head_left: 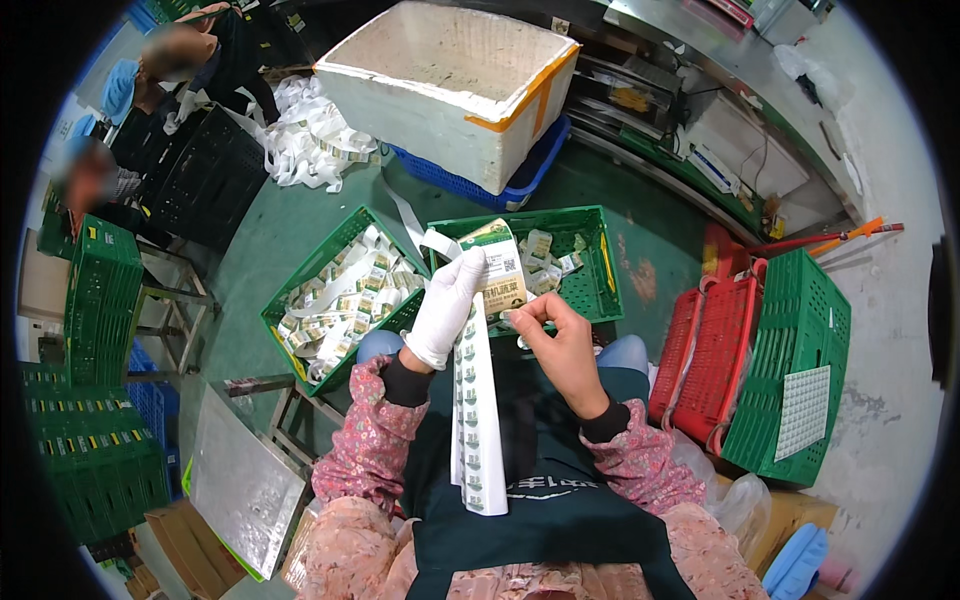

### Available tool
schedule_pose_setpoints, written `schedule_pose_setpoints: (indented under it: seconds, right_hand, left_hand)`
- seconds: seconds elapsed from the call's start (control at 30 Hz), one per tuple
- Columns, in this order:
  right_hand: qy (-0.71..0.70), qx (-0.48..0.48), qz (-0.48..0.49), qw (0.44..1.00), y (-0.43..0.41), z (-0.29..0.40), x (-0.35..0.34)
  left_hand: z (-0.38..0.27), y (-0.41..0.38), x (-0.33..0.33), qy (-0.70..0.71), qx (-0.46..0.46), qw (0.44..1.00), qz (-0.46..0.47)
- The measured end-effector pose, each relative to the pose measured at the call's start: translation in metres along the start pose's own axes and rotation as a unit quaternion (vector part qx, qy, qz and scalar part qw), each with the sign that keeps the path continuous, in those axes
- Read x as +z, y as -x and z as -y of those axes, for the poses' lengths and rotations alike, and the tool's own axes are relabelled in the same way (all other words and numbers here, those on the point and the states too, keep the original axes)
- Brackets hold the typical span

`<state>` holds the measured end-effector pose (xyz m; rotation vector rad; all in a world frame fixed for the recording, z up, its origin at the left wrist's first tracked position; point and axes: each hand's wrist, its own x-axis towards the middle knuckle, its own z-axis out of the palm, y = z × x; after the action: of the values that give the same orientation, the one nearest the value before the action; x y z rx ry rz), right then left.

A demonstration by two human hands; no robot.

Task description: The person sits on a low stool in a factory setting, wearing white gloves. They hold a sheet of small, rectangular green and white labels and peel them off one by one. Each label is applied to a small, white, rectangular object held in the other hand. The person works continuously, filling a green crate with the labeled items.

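Note:
My left hand [448, 300], in a white glove, grips a large printed paper label [501, 281] in green and tan. The same hand holds a long white strip of small green-printed stickers [471, 420], which hangs down over my dark apron [540, 442]. My bare right hand [559, 337] pinches a small sticker [507, 318] at the label's lower edge, mostly covered by the fingertips. Beyond the left hand, a green crate [279, 296] is heaped with label strips [352, 300]. Another green crate [592, 262], behind the large label, contains several labels [547, 259].
A white foam box [442, 112] rests on a blue crate [540, 165] ahead. White backing strips [311, 142] are piled on the floor beside it. Red baskets [705, 345] and green crates [787, 375] stand to the right. Two people work at the upper left near stacked crates [105, 300].

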<state>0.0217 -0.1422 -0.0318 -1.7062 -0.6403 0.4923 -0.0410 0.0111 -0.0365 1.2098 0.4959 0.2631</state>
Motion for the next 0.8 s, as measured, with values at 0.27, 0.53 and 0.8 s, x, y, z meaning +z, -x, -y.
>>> schedule_pose_setpoints:
  seconds: [0.27,0.53,0.8]
  right_hand:
    - [0.024,-0.030,-0.006,0.999,0.002,-0.001,0.004]
    - [0.278,-0.202,-0.101,0.934,-0.003,-0.002,0.010]
    - [0.209,-0.011,-0.030,0.977,-0.019,0.006,-0.024]
  left_hand:
    - [-0.006,0.003,0.006,0.007,0.001,1.000,-0.016]
    - [-0.004,0.005,0.018,-0.069,0.064,0.994,-0.051]
    - [0.005,0.000,0.023,-0.203,0.218,0.953,-0.061]
